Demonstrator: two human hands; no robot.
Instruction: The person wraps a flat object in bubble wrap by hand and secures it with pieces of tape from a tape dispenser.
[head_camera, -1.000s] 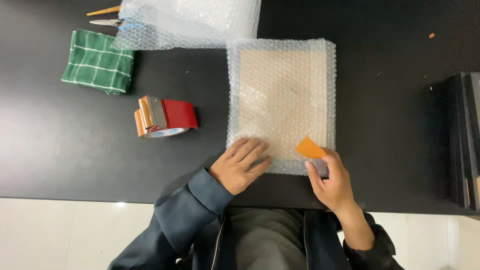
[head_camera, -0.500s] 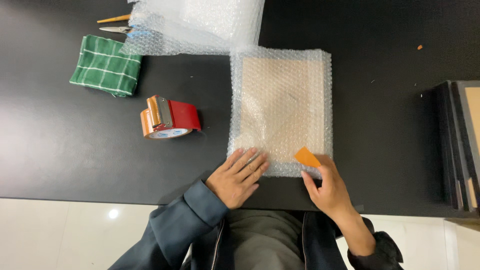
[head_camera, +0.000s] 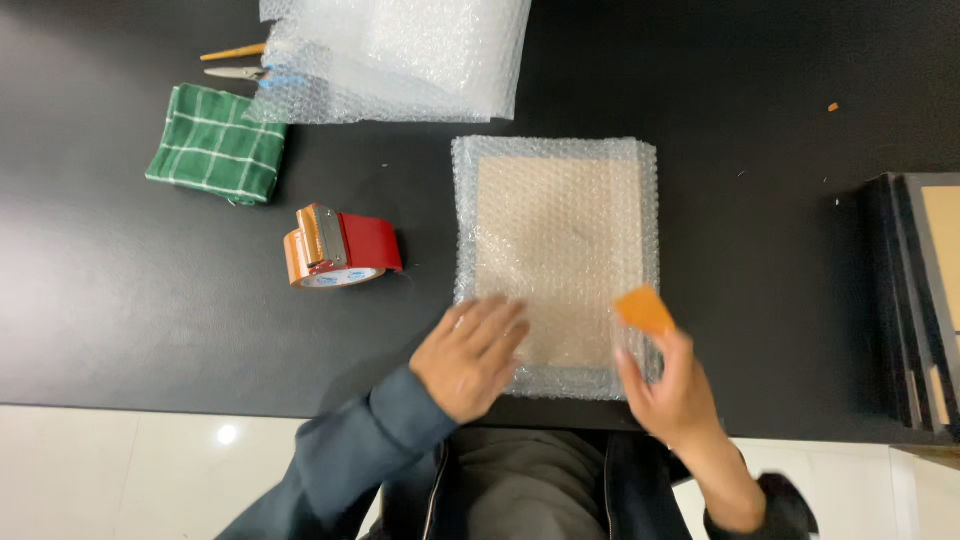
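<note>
A flat rectangular item wrapped in bubble wrap lies on the black table in front of me. My left hand rests flat, fingers spread, on the wrap's near left corner. My right hand is at the near right corner and pinches a small orange piece, which looks like tape, over the wrap's edge. Both hands are blurred by motion.
A red tape dispenser with brown tape sits left of the package. A folded green checked cloth lies at the far left. A loose bubble wrap sheet covers scissors and a pencil at the back. Dark frames stand at the right edge.
My right hand has shifted slightly with the orange piece along the wrap's near right corner. My left hand has kept pressing the near left corner. The camera has tilted a little.
</note>
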